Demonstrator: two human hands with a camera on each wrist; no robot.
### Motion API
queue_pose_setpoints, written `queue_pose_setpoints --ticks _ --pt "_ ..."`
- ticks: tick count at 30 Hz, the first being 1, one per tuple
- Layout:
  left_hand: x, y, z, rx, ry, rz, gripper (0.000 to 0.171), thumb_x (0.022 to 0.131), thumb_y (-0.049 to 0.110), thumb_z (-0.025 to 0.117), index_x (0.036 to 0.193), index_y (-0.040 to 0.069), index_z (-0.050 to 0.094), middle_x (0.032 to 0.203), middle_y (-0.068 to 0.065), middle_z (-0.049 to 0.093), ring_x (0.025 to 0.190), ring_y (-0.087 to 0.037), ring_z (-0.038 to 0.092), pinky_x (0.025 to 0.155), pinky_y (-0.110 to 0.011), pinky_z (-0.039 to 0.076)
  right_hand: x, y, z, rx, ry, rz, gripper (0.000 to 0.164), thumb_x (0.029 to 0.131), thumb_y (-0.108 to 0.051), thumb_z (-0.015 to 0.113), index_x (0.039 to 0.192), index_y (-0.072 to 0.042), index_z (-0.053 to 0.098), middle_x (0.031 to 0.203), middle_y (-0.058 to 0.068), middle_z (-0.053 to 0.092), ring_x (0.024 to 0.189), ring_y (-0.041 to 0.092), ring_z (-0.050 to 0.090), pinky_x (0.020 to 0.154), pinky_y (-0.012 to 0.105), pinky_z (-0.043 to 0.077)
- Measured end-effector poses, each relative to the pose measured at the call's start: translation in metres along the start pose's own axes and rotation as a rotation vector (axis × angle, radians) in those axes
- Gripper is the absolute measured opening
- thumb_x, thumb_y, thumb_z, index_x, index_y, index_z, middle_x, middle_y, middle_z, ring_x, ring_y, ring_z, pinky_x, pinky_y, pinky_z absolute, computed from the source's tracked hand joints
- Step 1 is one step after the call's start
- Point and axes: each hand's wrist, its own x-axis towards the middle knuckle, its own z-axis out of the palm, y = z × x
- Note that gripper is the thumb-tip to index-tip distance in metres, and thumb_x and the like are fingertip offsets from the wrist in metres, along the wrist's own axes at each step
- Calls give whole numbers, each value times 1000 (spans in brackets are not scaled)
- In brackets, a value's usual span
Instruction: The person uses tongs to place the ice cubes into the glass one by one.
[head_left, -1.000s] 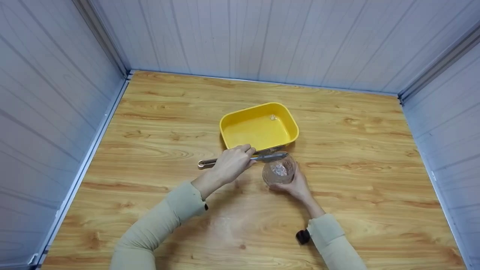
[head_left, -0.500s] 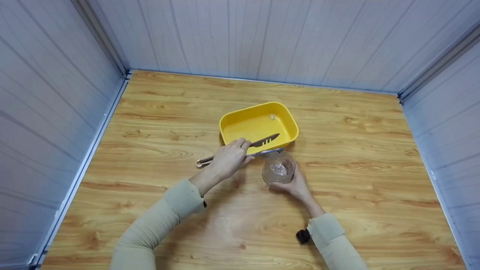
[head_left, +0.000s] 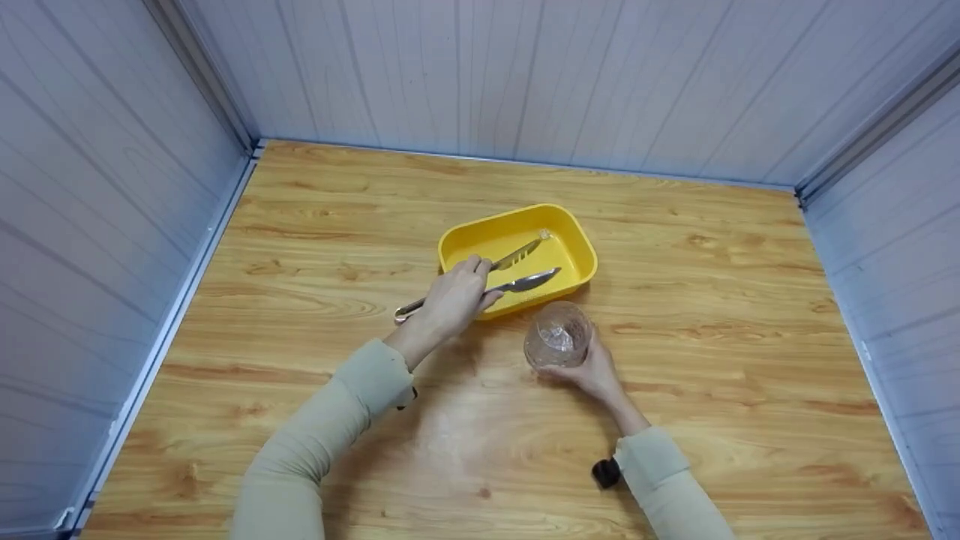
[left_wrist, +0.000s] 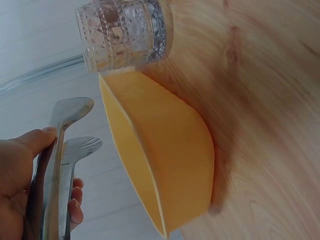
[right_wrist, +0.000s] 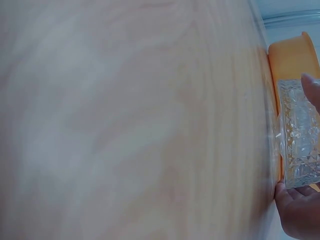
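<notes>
My left hand (head_left: 454, 292) grips a pair of metal serving tongs (head_left: 534, 280), one tip solid and the other slotted. Over the yellow tub (head_left: 581, 251) the two arms stand apart, and nothing shows between them in the left wrist view, where the tongs (left_wrist: 59, 130) sit above the rim. In the tub's far right corner lies a small clear lump (head_left: 545, 234), like an ice cube. My right hand (head_left: 592, 371) holds a patterned clear glass (head_left: 557, 337) upright on the table, fingers and thumb around its side. Pale glints show inside the glass.
The wood-grain table (head_left: 720, 300) extends around the tub and glass. Pale panel walls (head_left: 487, 75) enclose it at the back and both sides. The glass stands close to the tub's near right corner.
My left hand has moved the tongs from over the glass up and away into the space over the tub, and their arms have spread apart. My right hand and the glass stay put.
</notes>
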Motion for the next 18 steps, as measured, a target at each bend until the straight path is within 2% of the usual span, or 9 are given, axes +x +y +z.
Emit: queue_pose_setpoints --ticks 8,18 --pt "16 -5 5 20 1 -34 42 87 33 58 108 -3 53 94 -13 53 82 -27 54 67 -38 48 0 -1 -1 -6 -6 2 107 54 -20 86 138 2 23 135 23 36 123 33 34 102 43 24" --pt "42 -7 12 68 -88 -101 45 86 34 60 109 -4 55 97 -14 54 87 -27 55 71 -38 48 0 0 -1 12 -6 -1 106 54 -18 87 138 2 24 134 23 36 123 34 34 102 44 23"
